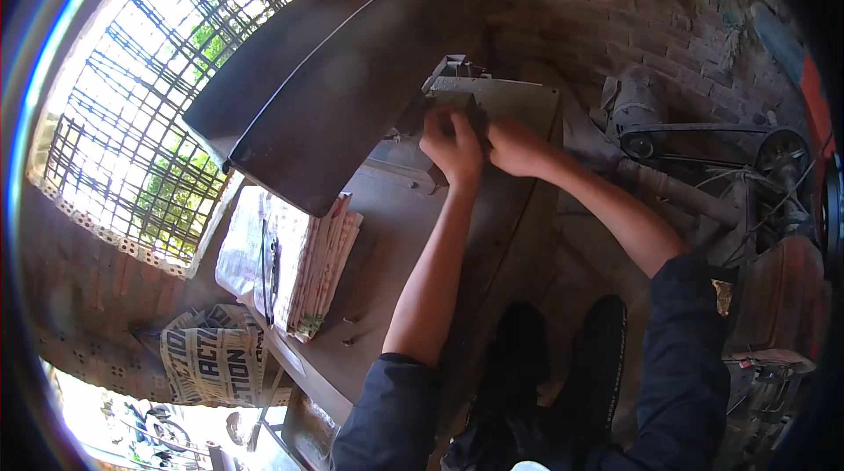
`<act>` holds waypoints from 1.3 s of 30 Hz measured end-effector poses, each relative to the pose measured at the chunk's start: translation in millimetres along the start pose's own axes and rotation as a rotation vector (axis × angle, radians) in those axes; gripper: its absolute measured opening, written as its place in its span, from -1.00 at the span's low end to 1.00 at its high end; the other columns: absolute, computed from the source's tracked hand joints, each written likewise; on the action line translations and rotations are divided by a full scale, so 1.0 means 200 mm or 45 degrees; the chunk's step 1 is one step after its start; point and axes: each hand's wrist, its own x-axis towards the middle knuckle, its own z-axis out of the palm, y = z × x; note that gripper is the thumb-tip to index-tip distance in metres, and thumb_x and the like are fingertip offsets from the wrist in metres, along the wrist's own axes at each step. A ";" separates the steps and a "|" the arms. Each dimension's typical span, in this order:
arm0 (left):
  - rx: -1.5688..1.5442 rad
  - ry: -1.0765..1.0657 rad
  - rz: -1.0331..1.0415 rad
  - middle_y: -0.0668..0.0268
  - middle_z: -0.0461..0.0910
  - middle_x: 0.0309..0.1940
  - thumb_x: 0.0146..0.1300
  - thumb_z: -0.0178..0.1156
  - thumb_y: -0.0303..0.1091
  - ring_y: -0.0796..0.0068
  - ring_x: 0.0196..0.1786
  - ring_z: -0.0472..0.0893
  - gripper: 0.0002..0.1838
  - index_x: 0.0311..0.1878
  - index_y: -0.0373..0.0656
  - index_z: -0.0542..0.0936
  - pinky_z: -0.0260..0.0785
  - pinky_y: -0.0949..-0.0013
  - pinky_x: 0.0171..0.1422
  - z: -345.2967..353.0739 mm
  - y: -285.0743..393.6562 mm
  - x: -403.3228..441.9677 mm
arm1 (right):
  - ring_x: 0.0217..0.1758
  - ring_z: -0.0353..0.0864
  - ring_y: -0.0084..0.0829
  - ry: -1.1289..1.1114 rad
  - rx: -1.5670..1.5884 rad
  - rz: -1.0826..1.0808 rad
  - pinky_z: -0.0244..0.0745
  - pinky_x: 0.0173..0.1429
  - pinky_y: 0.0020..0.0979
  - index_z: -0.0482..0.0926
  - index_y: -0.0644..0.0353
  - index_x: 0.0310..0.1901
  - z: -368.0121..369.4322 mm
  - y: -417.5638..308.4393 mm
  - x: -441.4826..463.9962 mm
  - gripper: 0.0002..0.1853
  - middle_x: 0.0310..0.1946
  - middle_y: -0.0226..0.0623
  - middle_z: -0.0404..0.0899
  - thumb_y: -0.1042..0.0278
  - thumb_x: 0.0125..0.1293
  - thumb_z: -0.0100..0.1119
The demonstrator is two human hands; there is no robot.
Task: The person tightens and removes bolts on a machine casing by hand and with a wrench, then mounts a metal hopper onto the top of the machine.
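My left hand is raised with its fingers curled in a pinch, at a small dark block-like part of a machine. Close beside it, my right hand is also closed, its fingertips at the right side of that part. Whatever lies between the fingers of either hand is too dark and small to make out. A large dark metal chute slants over the machine, just left of my hands. Behind the hands is the machine's flat metal top plate.
A stack of folded printed sacks rests on the metal table. To the right stand a motor and a belt on pulleys. A barred window is at left, and a printed sack hangs below it.
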 end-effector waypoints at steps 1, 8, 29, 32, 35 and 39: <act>0.007 -0.008 -0.006 0.32 0.54 -0.61 0.23 0.12 -0.41 0.56 -0.56 0.49 -0.88 -0.35 -0.25 0.57 0.36 0.41 -0.44 0.00 -0.02 0.01 | -0.21 0.63 0.07 0.037 -0.039 0.007 0.52 -0.12 -0.02 0.61 0.34 -0.38 -0.01 -0.05 -0.06 -0.83 -0.37 0.16 0.60 0.40 0.12 0.13; -0.288 -0.572 -0.504 0.44 0.51 -0.60 0.26 0.16 -0.40 0.69 -0.52 0.44 -0.89 -0.32 -0.24 0.60 0.23 0.51 -0.47 0.00 -0.04 0.07 | -0.18 0.60 -0.02 0.113 -0.187 -0.200 0.51 -0.12 -0.10 0.53 0.29 -0.42 0.02 -0.12 -0.43 -0.69 -0.30 -0.04 0.59 0.16 0.26 0.16; 0.147 -1.174 -0.216 0.18 0.69 -0.39 0.18 0.26 -0.37 0.37 -0.29 0.70 -0.86 -0.23 -0.19 0.68 0.49 0.37 -0.18 0.03 -0.07 -0.14 | -0.18 0.60 -0.49 0.601 1.418 0.574 0.54 -0.08 -0.45 0.27 0.20 0.08 -0.15 0.55 -0.54 -0.51 -0.22 -0.29 0.59 0.48 0.20 0.34; 0.128 -1.176 -0.214 0.25 0.68 -0.41 0.23 0.27 -0.35 0.59 -0.33 0.63 -0.84 -0.20 -0.22 0.68 0.45 0.45 -0.18 0.03 -0.07 -0.13 | -0.14 0.62 -0.47 0.534 1.640 0.548 0.54 -0.06 -0.48 0.26 0.22 0.12 -0.18 0.64 -0.42 -0.49 -0.13 -0.18 0.62 0.50 0.22 0.31; 0.102 -1.115 -0.183 0.29 0.66 -0.45 0.24 0.26 -0.36 0.62 -0.37 0.59 -0.85 -0.20 -0.21 0.68 0.43 0.47 -0.22 0.03 -0.07 -0.14 | -0.16 0.60 -0.52 0.433 1.720 0.579 0.52 -0.06 -0.54 0.23 0.24 0.16 -0.21 0.67 -0.31 -0.50 -0.06 -0.11 0.63 0.50 0.26 0.26; 0.012 -1.055 -0.334 0.26 0.66 -0.46 0.21 0.24 -0.40 0.57 -0.38 0.62 -0.88 -0.24 -0.22 0.67 0.45 0.44 -0.27 0.03 -0.11 -0.12 | -0.31 0.52 -0.71 0.168 1.474 0.601 0.48 -0.18 -0.66 0.45 0.19 0.06 -0.24 0.67 -0.13 -0.68 -0.13 -0.32 0.67 0.32 0.34 0.22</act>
